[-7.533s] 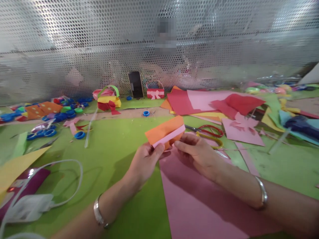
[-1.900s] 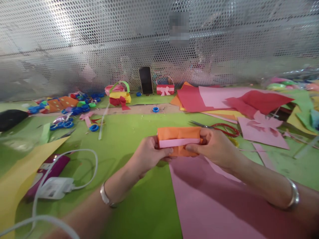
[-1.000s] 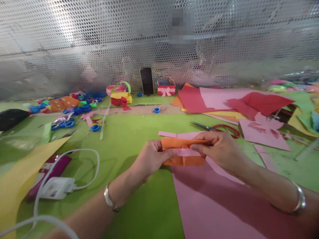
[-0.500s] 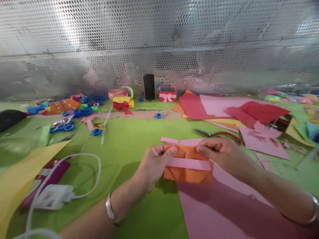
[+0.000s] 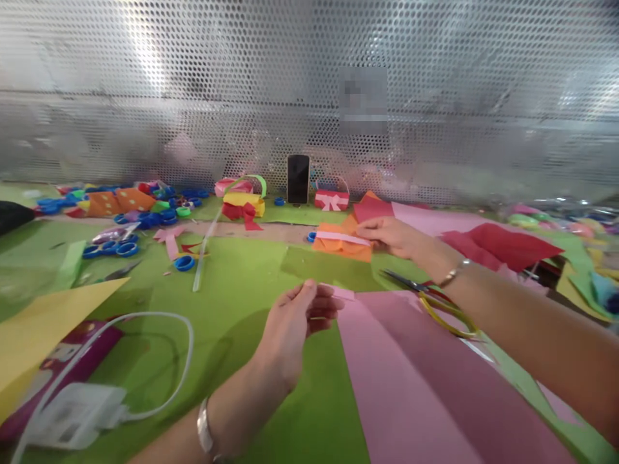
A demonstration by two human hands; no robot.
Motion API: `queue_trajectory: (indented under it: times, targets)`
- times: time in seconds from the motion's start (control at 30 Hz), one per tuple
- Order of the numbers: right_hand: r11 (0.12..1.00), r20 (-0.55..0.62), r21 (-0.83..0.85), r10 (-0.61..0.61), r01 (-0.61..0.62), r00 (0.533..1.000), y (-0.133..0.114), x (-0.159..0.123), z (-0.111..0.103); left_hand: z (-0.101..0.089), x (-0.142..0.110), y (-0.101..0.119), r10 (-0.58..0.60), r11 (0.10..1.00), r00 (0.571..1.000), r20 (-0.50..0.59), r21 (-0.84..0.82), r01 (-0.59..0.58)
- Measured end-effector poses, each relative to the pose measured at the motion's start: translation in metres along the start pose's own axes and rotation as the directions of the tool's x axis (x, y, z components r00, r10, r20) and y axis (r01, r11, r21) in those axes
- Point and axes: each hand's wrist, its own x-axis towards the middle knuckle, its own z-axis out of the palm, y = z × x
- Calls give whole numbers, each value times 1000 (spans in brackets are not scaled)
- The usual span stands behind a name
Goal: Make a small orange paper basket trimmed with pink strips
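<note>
My right hand [image 5: 387, 233] pinches the right edge of an orange folded paper piece [image 5: 345, 250] with a pale pink band across it. This paper is over the far part of the green table, and its shadow falls in front of it. My left hand [image 5: 302, 322] is over the middle of the table, thumb raised and fingers loosely bent, with nothing in it. Just beyond its fingertips lies a small pink paper strip [image 5: 344, 294], at the corner of a large pink sheet [image 5: 387, 361]. Scissors [image 5: 447, 314] with a yellow handle loop lie under my right forearm.
A phone [image 5: 298, 179] stands against the perforated metal wall between a yellow paper basket [image 5: 246, 203] and a red one [image 5: 331, 199]. Coloured sheets [image 5: 498, 248] are piled at the right. A white charger [image 5: 77, 415] with its cable lies at the front left.
My left hand has let go of the orange paper piece. My right hand has carried it away from me, towards the back of the table. The camera view has shifted slightly.
</note>
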Motion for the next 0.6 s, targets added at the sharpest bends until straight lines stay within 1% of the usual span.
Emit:
queue_trajectory:
  times: [0.07, 0.1, 0.17, 0.23, 0.3, 0.4, 0.47, 0.53, 0.6]
  targets:
    - [995, -86, -95, 10, -18, 996, 8, 15, 3, 0, 1, -1, -11, 999, 1000, 14, 50, 10]
    - [988, -129, -151, 11, -30, 992, 12, 20, 0, 0, 1, -2, -11, 997, 1000, 15, 73, 10]
    - [962, -211, -267, 3, -60, 978, 19, 20, -15, 0, 3, -2, 1, 995, 1000, 8, 102, -2]
    - [923, -287, -372, -14, -98, 958, 25, 9, -42, 0, 4, -2, 16, 992, 1000, 9, 127, -16]
    - [879, -349, -452, -18, -151, 937, 33, -13, -74, 0, 4, -1, 20, 987, 1000, 5, 160, -21]
    - [816, -411, -524, 11, -245, 912, 50, -55, -121, 2, 2, 1, 30, 971, 999, -18, 236, -25]
    - [772, -455, -546, 51, -324, 889, 64, -84, -145, 2, 0, 3, 86, 942, 996, -27, 329, -72]
    - [732, -513, -545, 95, -409, 853, 77, -112, -160, 0, 2, 4, 189, 870, 982, -6, 464, -165]
    - [717, -547, -534, 111, -448, 830, 86, -139, -166, -4, 7, 4, 305, 748, 951, 47, 606, -271]
